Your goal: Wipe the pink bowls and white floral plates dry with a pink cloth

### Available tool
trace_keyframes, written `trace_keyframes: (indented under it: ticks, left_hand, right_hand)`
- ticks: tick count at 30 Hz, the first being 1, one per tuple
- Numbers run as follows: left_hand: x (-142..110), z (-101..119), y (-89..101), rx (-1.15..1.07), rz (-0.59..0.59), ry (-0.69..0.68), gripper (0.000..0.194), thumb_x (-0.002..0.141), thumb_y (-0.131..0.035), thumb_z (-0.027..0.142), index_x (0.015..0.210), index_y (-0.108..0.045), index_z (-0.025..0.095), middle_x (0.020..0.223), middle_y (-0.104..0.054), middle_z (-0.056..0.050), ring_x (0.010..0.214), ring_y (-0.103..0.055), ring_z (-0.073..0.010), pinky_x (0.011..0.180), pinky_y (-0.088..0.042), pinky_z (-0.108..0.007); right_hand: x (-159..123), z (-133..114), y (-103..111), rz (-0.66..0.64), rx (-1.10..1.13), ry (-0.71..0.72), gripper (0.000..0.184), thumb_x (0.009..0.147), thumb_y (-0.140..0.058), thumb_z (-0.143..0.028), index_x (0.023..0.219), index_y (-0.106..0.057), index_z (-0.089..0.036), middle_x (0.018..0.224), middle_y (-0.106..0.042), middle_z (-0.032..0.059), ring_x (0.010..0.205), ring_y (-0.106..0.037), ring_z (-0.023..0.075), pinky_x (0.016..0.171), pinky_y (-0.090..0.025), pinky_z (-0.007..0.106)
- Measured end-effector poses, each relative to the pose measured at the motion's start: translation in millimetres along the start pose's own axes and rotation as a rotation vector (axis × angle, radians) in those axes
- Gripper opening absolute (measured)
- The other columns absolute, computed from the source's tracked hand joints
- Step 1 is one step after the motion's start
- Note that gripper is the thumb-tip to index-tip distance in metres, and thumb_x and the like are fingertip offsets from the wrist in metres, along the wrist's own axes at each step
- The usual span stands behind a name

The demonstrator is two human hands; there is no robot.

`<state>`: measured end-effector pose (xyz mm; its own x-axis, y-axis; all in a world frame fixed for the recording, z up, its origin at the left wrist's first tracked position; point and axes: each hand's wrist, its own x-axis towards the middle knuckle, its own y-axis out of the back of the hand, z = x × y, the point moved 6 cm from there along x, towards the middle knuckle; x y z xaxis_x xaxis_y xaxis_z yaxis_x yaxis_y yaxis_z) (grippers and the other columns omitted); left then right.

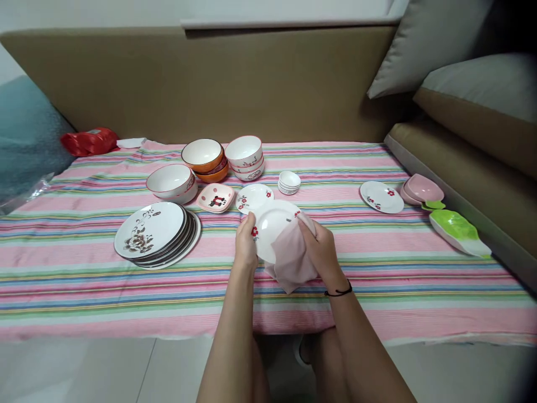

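A white plate with red flowers is held up, tilted, above the striped cloth. My left hand grips its left rim. On the right side, my right hand is closed on a pale pink cloth that lies against the plate's face and hangs below it. The cloth covers the plate's lower right part. Just behind the held plate, a similar flowered plate lies flat on the striped cloth. Close by sit a pink square dish and a stack of small white dishes.
Left stands a stack of large plates. Behind it are white bowls, orange-rimmed bowls and more white bowls. To the right lie another flowered plate, pink bowls and a green leaf-shaped dish. Cushions border the right.
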<state>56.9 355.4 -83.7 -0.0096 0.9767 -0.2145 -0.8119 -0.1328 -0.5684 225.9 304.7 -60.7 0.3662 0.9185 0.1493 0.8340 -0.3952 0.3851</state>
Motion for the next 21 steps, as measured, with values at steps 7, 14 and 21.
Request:
trace_keyframes:
  ticks: [7,14,21]
  left_hand:
    - [-10,-32,4.3,0.338,-0.185,0.134,0.051,0.072,-0.059,0.062,0.082,-0.063,0.012,0.069,-0.066,-0.006,0.064,-0.060,-0.0204,0.060,-0.045,-0.029]
    - [-17,-41,20.0,0.600,-0.127,-0.003,0.055,0.068,-0.055,0.069,0.061,-0.055,0.015,0.062,-0.059,-0.005,0.062,-0.049,-0.0187,0.061,-0.038,-0.030]
    - [-66,-33,35.6,0.692,-0.100,-0.118,0.047,0.077,-0.049,0.062,0.055,-0.042,0.021,0.060,-0.051,-0.002,0.065,-0.044,-0.0184,0.069,-0.038,-0.032]
  right_hand:
    - [-7,41,1,-0.027,-0.075,-0.033,0.046,0.085,-0.042,-0.054,0.086,-0.066,-0.015,0.075,-0.064,0.0043,0.069,-0.052,0.0179,0.062,-0.037,0.026]
    - [-26,63,-6,-0.069,-0.208,-0.032,0.047,0.086,-0.035,-0.052,0.075,-0.064,-0.017,0.072,-0.066,0.0061,0.063,-0.053,0.0183,0.057,-0.035,0.026]
    - [-81,52,3,0.041,-0.294,-0.039,0.047,0.087,-0.032,-0.049,0.081,-0.066,-0.017,0.068,-0.064,0.0092,0.063,-0.055,0.0220,0.056,-0.031,0.027]
